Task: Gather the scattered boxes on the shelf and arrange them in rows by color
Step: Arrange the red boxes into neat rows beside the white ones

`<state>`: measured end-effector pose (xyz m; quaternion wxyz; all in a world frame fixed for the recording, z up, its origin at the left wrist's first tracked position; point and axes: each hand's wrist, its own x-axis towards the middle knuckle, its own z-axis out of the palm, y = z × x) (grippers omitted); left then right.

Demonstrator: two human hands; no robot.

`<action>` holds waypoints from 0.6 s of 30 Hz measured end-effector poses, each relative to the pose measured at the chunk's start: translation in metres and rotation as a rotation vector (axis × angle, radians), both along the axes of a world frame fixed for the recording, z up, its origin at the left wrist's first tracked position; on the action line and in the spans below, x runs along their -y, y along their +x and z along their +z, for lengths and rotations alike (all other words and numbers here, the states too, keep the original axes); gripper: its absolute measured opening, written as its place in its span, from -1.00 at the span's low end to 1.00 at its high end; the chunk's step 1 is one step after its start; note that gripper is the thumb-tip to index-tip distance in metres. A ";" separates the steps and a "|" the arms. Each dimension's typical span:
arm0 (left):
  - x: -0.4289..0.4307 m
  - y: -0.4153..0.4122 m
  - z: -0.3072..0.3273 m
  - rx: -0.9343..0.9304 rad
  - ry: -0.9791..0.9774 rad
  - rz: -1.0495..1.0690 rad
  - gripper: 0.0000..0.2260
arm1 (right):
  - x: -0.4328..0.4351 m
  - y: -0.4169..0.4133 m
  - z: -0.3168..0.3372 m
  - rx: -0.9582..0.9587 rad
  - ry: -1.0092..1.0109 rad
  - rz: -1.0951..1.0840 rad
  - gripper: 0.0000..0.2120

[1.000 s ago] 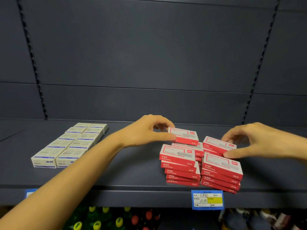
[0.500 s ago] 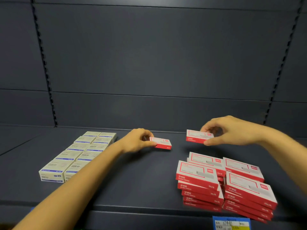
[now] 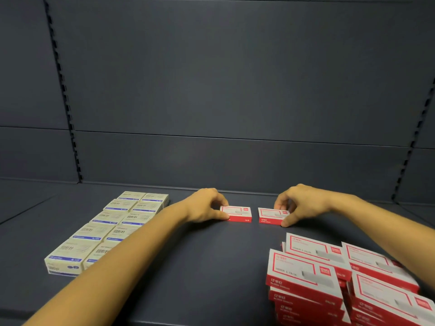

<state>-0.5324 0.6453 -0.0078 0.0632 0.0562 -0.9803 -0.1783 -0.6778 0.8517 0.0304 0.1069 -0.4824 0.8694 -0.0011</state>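
Observation:
Two small red-and-white boxes lie side by side near the back of the dark shelf [image 3: 211, 260]. My left hand [image 3: 206, 205] grips the left red box [image 3: 239, 214] by its left end. My right hand [image 3: 299, 203] pinches the right red box [image 3: 270, 215] at its right end. Both boxes rest flat on the shelf, a small gap between them. A loose pile of several more red boxes [image 3: 341, 278] is stacked at the front right. Cream boxes with blue stripes [image 3: 110, 227] sit in two neat columns at the left.
The dark back panel [image 3: 235, 90] rises just behind the two red boxes. Perforated uprights [image 3: 63, 95] run up the panel at left and right. My left forearm crosses over the near corner of the cream rows.
Both hands carried a red box from the pile toward the back of the shelf and lowered them onto it next to each other. The view moved closer and tilted.

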 end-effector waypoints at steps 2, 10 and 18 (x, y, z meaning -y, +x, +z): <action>-0.001 -0.005 -0.001 -0.007 0.003 0.002 -0.67 | 0.003 -0.003 -0.002 0.026 -0.026 0.015 -0.62; -0.005 -0.009 -0.003 0.015 -0.030 0.011 -0.64 | 0.005 0.001 -0.004 0.016 -0.025 0.035 -0.60; -0.058 0.046 0.034 -0.290 0.326 -0.215 -0.83 | -0.051 0.040 0.042 0.091 -0.216 0.140 -0.72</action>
